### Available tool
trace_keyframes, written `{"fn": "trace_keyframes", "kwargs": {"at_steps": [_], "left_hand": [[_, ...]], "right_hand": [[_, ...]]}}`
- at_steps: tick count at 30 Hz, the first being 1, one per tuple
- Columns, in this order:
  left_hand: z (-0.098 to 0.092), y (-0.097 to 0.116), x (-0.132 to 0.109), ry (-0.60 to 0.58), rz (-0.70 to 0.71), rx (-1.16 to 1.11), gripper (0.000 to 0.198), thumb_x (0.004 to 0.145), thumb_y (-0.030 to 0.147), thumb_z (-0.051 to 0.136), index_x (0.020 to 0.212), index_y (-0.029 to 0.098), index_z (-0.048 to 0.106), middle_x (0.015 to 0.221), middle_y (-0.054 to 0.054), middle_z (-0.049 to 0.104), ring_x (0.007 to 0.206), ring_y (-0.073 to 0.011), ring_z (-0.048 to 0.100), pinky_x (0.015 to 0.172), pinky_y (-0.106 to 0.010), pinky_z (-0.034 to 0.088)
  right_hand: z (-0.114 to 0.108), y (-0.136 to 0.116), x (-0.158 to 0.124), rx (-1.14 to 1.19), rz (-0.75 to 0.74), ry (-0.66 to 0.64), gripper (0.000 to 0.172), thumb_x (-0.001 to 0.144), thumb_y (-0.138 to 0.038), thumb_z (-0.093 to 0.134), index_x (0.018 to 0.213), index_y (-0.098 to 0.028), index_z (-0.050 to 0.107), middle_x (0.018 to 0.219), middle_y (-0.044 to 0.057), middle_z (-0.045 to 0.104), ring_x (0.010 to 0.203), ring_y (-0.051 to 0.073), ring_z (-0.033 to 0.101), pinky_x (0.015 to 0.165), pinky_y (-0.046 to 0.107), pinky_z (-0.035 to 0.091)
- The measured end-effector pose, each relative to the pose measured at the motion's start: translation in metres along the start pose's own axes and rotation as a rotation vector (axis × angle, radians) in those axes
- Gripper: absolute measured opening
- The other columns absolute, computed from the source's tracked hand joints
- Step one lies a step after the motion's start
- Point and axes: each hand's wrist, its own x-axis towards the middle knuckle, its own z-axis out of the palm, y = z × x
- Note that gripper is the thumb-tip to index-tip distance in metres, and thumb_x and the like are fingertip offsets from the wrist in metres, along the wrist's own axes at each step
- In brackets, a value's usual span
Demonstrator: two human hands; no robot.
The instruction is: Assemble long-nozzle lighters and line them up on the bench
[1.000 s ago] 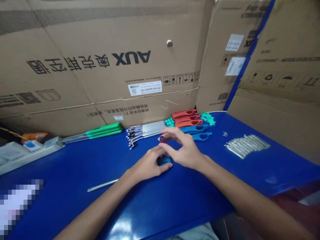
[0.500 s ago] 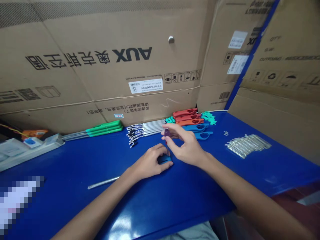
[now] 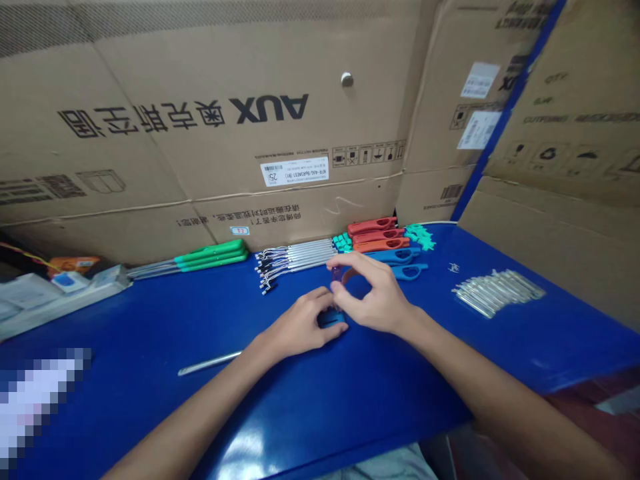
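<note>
Head view: your left hand (image 3: 300, 325) curls closed over a small blue plastic part (image 3: 333, 319) mid-desk. Your right hand (image 3: 375, 293) is half closed just above, near a small dark piece (image 3: 337, 273); can't tell if it grips. Along the back edge of the blue desk (image 3: 150, 320): silver metal rods with wire ends (image 3: 295, 259), blue plastic handles (image 3: 395, 256).

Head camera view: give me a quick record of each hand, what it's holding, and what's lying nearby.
Left hand: over a blue plastic piece, fingers curled on it
Right hand: fingers around a small purple piece
Nearest items: blue handles; red and orange handles; loose metal rod
Surface: blue table
Behind: AUX cardboard box
</note>
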Motion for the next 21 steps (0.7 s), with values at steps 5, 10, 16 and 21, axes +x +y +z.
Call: {"fn": "trace_keyframes", "kwargs": {"at_steps": [5,10,16,21], "left_hand": [[-0.001,0.0008,0.0002,0.005,-0.006,-0.002,0.017,0.082,0.029,0.067,0.094,0.019,0.061,0.1,-0.004,0.063,0.089,-0.0206,0.061,0.081,-0.032,0.05],[-0.0012,0.0014,0.0004,0.002,-0.003,-0.003,0.019,0.082,0.029,0.067,0.098,0.018,0.062,0.098,-0.005,0.063,0.088,-0.0211,0.062,0.079,-0.033,0.051],[0.0004,0.0004,0.0002,0.024,0.001,0.009,0.016,0.082,0.028,0.067,0.091,0.018,0.06,0.095,-0.005,0.064,0.086,-0.0209,0.062,0.078,-0.033,0.051],[-0.0015,0.0017,0.0008,-0.011,-0.012,0.009,0.021,0.082,0.031,0.066,0.098,0.018,0.06,0.098,-0.006,0.064,0.087,-0.0218,0.061,0.078,-0.034,0.051]], "right_hand": [[0.0016,0.0036,-0.0001,-0.048,-0.015,0.022,0.023,0.084,-0.016,0.063,0.106,-0.021,0.063,0.088,0.003,0.065,0.074,0.015,0.061,0.072,0.031,0.055],[0.0003,0.0013,-0.0008,0.034,0.001,-0.007,0.033,0.082,-0.009,0.055,0.113,-0.02,0.058,0.09,0.003,0.067,0.079,0.015,0.065,0.075,0.031,0.055],[0.001,0.0013,0.0006,-0.081,-0.062,0.008,0.019,0.083,-0.017,0.064,0.102,-0.019,0.064,0.089,0.005,0.063,0.074,0.015,0.059,0.07,0.031,0.054],[0.0008,0.0025,-0.0021,0.031,0.018,0.011,0.039,0.078,-0.005,0.053,0.115,-0.018,0.057,0.088,0.003,0.066,0.075,0.014,0.064,0.072,0.029,0.055]]}}
